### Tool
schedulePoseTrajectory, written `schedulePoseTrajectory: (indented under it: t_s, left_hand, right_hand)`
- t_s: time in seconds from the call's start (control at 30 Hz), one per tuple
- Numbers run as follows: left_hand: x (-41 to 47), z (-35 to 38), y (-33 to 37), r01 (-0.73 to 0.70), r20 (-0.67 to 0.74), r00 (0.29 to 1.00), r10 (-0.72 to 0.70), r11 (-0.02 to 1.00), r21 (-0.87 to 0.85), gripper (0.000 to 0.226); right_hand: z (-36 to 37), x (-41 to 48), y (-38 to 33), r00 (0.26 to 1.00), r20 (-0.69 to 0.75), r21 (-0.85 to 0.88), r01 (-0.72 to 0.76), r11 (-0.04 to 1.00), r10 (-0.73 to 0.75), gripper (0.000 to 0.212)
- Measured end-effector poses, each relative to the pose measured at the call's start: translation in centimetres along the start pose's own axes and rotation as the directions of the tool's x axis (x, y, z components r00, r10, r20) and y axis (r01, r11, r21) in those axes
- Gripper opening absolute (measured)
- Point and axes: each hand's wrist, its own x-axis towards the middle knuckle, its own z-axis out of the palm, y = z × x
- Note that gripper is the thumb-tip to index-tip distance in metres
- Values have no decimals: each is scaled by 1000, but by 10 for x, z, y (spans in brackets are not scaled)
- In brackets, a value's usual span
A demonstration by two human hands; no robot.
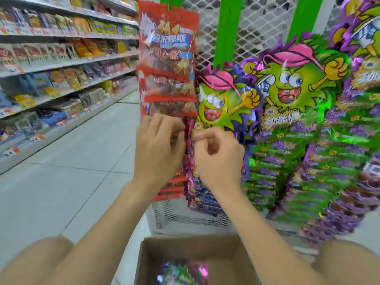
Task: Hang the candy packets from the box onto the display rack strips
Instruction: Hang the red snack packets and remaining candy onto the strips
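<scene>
Red glossy candy packet (pixel 177 138), upright, low on far column of hanging red packets (pixel 167 58), gripped in curled fingers of left hand (pixel 158 147); right hand (pixel 218 161) just right, fingertips pinched narrow, contents impossible to tell; near brown cardboard box (pixel 185 244) below.

Stocked shop shelves (pixel 61 58) left; pale tiled floor (pixel 72 171); white mesh panel (pixel 257 27).

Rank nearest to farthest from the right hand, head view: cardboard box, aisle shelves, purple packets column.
1. Purple packets: on the rack, just behind the right hand.
2. Cardboard box: below, between the knees.
3. Aisle shelves: far left, across the floor.
</scene>
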Motion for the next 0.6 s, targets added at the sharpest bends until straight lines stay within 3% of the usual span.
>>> schedulePoseTrajectory:
  t_s: [0.03, 0.07, 0.13, 0.17, 0.27, 0.37, 0.4, 0.5, 0.6]
  left_hand:
    - [-34, 7, -1, 28, 202, 979, -9, 996, -89, 21]
    - [-69, 14, -4, 116, 422, 906, -40, 981, -156, 22]
    - [-132, 29, -9, 332, 779, 618, -108, 934, -134, 21]
    - [-160, 35, -10, 393, 878, 461, -126, 917, -75, 22]
    - [-235, 53, -16, 396, 983, 42, -178, 906, 147, 25]
    - [-306, 68, -26, 349, 934, -253, -254, 876, 333, 34]
    - [-327, 73, -31, 348, 913, -309, -268, 861, 370, 36]
    - [-372, 79, -43, 352, 860, -397, -321, 812, 466, 40]
    - [-408, 83, -49, 331, 826, -431, -364, 787, 520, 38]
  right_hand:
    - [0, -37, 31, 990, 73, -37, -122, 992, 124, 11]
    - [1, -72, 62, 954, 141, -99, -251, 963, 263, 11]
    - [4, -139, 123, 812, 260, -260, -462, 848, 523, 14]
    - [4, -166, 151, 722, 310, -361, -513, 779, 619, 16]
    - [-2, -231, 221, 421, 408, -634, -507, 584, 810, 13]
    - [-10, -280, 273, 230, 375, -770, -463, 439, 898, 23]
    - [-13, -293, 282, 185, 361, -781, -476, 405, 914, 29]
    - [-13, -335, 313, 7, 311, -847, -451, 281, 950, 19]
    - [-2, -372, 341, -141, 288, -872, -447, 199, 947, 20]
